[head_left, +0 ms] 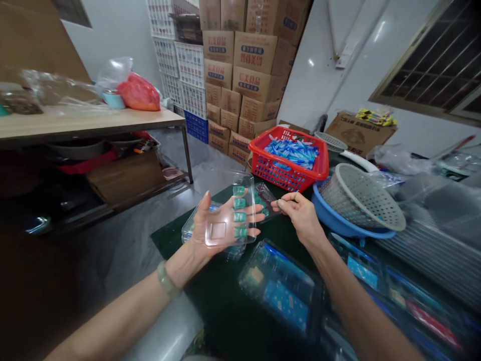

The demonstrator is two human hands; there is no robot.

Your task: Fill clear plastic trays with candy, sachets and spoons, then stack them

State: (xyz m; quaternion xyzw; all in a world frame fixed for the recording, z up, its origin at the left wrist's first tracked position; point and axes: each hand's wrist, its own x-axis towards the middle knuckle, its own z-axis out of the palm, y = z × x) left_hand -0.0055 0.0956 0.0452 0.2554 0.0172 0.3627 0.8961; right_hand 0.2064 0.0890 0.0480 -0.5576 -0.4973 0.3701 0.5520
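My left hand (201, 235) is palm up with its fingers spread, bearing a clear plastic tray (220, 230) across palm and fingers. Green wraps on the fingers show through the plastic. A pale bangle (167, 279) circles the wrist. My right hand (298, 213) has thumb and forefinger pinched together at the edge of a small clear container (266, 198) with green pieces in it. Whatever lies between the fingertips is too small to make out. Below the left hand sits a stack of clear packs (190, 228), partly hidden. A filled clear pack (281, 286) with blue contents lies nearer me.
On the dark green table (221, 316), a red basket (289, 173) holds many blue pieces. A grey colander (364, 198) sits in a blue basin (334, 215). More filled packs (409, 306) lie at right. Stacked cartons (255, 75) and a wooden table (131, 120) stand beyond.
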